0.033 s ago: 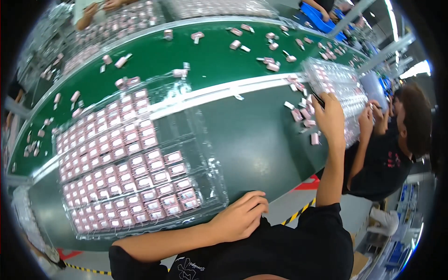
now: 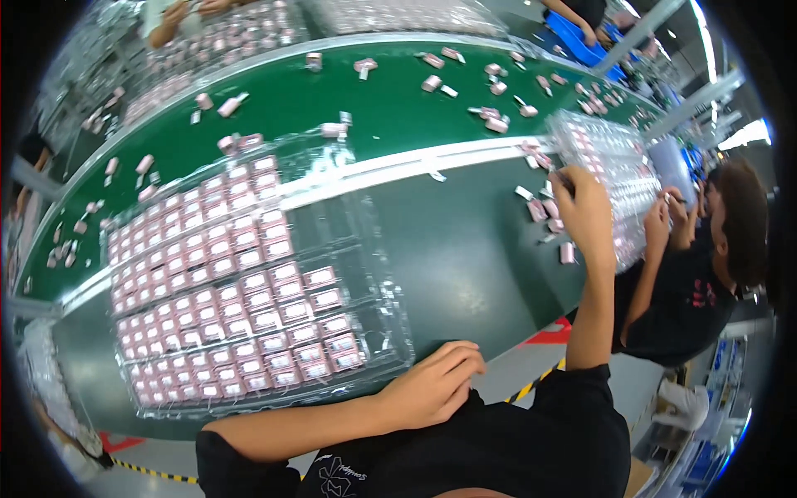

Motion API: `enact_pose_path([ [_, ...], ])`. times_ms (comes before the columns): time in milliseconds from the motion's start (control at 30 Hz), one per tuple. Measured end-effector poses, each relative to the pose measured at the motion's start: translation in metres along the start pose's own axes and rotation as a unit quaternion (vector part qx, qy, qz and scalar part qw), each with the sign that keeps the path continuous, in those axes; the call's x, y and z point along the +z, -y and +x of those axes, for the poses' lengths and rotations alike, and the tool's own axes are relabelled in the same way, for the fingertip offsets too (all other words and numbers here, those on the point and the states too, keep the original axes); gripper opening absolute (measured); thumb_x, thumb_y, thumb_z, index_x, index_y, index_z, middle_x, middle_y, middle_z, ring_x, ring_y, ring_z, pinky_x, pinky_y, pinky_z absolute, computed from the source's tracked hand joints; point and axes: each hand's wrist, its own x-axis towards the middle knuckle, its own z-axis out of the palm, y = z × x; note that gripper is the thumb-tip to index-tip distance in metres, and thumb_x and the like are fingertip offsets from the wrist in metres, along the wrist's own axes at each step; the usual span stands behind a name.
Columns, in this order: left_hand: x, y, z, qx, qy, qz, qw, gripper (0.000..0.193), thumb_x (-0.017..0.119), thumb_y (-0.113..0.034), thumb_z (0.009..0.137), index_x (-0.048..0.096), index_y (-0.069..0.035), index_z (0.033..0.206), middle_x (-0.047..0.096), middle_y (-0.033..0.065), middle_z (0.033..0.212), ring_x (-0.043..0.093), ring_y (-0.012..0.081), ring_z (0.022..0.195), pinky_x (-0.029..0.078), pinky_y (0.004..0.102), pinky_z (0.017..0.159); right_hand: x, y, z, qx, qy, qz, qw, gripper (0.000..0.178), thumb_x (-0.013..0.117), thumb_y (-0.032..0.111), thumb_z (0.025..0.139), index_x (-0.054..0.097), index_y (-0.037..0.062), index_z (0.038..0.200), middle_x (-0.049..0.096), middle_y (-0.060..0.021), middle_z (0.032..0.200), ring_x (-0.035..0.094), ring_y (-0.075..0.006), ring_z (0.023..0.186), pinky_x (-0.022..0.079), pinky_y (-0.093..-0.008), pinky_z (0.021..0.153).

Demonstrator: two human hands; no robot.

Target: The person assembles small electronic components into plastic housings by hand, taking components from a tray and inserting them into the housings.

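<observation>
My right hand (image 2: 586,207) is closed in a pinch on a slim black tool (image 2: 565,178), mostly hidden by the fingers; its exact kind is unclear. Just below and left of it lies a loose heap of small pink, block-shaped parts (image 2: 538,211) with white tabs. Near the table's front edge, my left hand (image 2: 433,383) is curled with its fingers together; its palm is hidden. Beside that hand lies a clear plastic tray (image 2: 375,282), filled with rows of pink parts on its left and bare in several pockets on its right.
A green conveyor belt (image 2: 398,100) with scattered pink parts runs beyond the dark green table (image 2: 465,274). Another clear tray (image 2: 618,158) stands at the right, next to a co-worker in black (image 2: 677,307). More people's hands (image 2: 173,21) show across the belt, and a blue bin (image 2: 581,41) sits far right.
The whole view has shifted slightly, with the scene lying a little farther right. Less of the black tool shows at my right hand's fingertips. My left hand keeps its curled pose.
</observation>
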Motion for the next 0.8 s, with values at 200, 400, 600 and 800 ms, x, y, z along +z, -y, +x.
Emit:
enact_pose_path([
  [200, 0.002, 0.010, -0.012, 0.006, -0.032, -0.058, 0.998, 0.023, 0.054, 0.002, 0.089, 0.054, 0.002, 0.112, 0.053, 0.0172, 0.110, 0.052, 0.0357, 0.112, 0.044, 0.0416, 0.096, 0.018, 0.101, -0.021, -0.104, 0.385, 0.110, 0.911, 0.044, 0.066, 0.037, 0.090, 0.056, 0.0034, 0.117, 0.065, -0.0211, 0.090, 0.064, -0.0339, 0.083, 0.050, -0.0413, 0.077],
  [400, 0.010, 0.011, -0.008, 0.012, -0.010, -0.023, 1.000, 0.017, 0.053, 0.002, 0.090, 0.056, 0.000, 0.107, 0.054, 0.0154, 0.107, 0.052, 0.0328, 0.112, 0.045, 0.0399, 0.097, 0.043, 0.099, 0.062, -0.249, 0.258, 0.044, 0.933, 0.076, 0.070, 0.044, 0.087, 0.042, 0.0039, 0.145, 0.042, -0.0257, 0.144, 0.034, -0.0433, 0.138, 0.027, -0.0502, 0.116],
  [600, 0.036, 0.049, -0.004, 0.147, -0.046, 0.108, 0.982, 0.028, 0.068, -0.007, 0.072, 0.058, 0.001, 0.097, 0.055, 0.0140, 0.098, 0.054, 0.0311, 0.105, 0.046, 0.0362, 0.095, 0.216, 0.149, 0.216, -0.165, 0.115, 0.130, 0.971, 0.089, 0.057, 0.072, 0.085, 0.034, 0.0220, 0.155, 0.032, -0.0224, 0.157, 0.028, -0.0443, 0.143, 0.024, -0.0540, 0.117],
  [800, 0.056, 0.061, -0.008, 0.141, 0.004, 0.207, 0.968, 0.043, 0.066, -0.025, 0.085, 0.063, 0.005, 0.115, 0.059, 0.0211, 0.124, 0.054, 0.0332, 0.122, 0.038, 0.0396, 0.112, 0.243, 0.258, 0.265, -0.188, 0.197, 0.139, 0.952, 0.087, 0.049, 0.084, 0.079, 0.048, 0.0291, 0.147, 0.050, -0.0180, 0.147, 0.040, -0.0440, 0.137, 0.029, -0.0579, 0.111],
])
